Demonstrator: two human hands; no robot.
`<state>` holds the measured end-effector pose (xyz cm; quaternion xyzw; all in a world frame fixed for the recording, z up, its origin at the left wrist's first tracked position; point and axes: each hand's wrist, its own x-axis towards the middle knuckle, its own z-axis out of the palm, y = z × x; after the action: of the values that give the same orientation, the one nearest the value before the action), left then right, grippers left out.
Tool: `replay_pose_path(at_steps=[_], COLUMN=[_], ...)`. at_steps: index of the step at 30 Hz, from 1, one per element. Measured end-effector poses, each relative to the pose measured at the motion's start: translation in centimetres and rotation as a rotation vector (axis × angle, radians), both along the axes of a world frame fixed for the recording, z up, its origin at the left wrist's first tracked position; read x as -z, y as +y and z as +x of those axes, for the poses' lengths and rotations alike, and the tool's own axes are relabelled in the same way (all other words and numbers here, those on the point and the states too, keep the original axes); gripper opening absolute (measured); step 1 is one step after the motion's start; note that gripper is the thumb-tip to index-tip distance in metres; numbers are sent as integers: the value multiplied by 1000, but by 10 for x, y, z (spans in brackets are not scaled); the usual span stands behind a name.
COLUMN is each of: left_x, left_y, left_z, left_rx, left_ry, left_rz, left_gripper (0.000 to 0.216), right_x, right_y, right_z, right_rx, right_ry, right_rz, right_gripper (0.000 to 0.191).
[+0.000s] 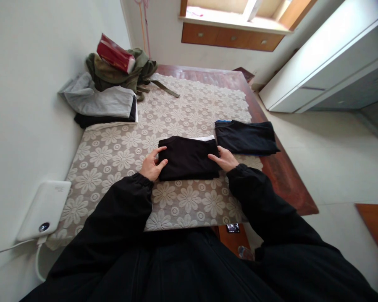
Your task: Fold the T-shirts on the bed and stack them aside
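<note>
A folded black garment (189, 158) lies as a neat rectangle near the middle of the surface (283, 176), just in front of the person. A thin white edge (204, 138) shows along its far side.

The left hand (151, 164) rests against the garment's left edge. It is open, with the fingers spread over the far-left corner and the thumb touching the side. The right hand (223, 159) lies flat and open on the garment's right edge, with its fingers on the fabric. Neither hand is clenched around the cloth. Both arms are in black sleeves.

Under the garment is a cream lace cloth (176, 197) with a flower pattern. It covers most of the dark wooden surface.

Just to the right of the black garment, close but apart from it, lies a second folded dark garment (245, 137) with a bit of blue at its far-left corner.

At the far-left corner, against the wall (25, 84), is a pile of clothes. A grey garment (97, 100) sits on top of something black, with an olive garment (119, 73) behind it. A red book (115, 54) sits tilted on top of the olive garment.

At the near-left edge lies a white power bank (44, 209) with a white cable (38, 260) plugged in.

A white cabinet (321, 63) stands to the right, well apart from the surface.
</note>
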<state>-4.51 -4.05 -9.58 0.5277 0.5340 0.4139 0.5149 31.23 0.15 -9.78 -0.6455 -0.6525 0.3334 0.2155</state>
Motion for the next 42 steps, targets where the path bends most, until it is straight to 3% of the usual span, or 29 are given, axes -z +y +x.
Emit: replay_pose_path(at_steps=[4,6,11,15,23,33,35,38,42], left_x=[-7,-8,-3,0,-1,4,1,-2,0], left_y=[2,5,11,10,9,9,8,7,8], left_z=[-5,-12,-27,-28,-28,-26,-27,-27,-28], left_rx=[-80,-124,-191,-217,-259,-257,-238,-226,-227], left_ry=[8,42,201,254,253,524,553,579,568], left_rz=[63,107,172,226,278,389,382,365,351], left_gripper=[58,56,54,53,55,50,50,50,50], right_x=[2,2,-1,-6,3,10,10,8,5], right_y=[-2,-2,2,2,1,4,5,5,0], right_z=[-6,-14,-31,-34,-37,-36,-36,-39,-46], right_rx=[-14,-43,-79,-93,-127,-158,-188,-242,-200], right_ry=[282,309,50,-121,-103,-99,-111,-168,-257], right_rz=[-110,-126,21,107,239,248,260,267,252], right_gripper=[37,38,35,49,72,108,107,91,73])
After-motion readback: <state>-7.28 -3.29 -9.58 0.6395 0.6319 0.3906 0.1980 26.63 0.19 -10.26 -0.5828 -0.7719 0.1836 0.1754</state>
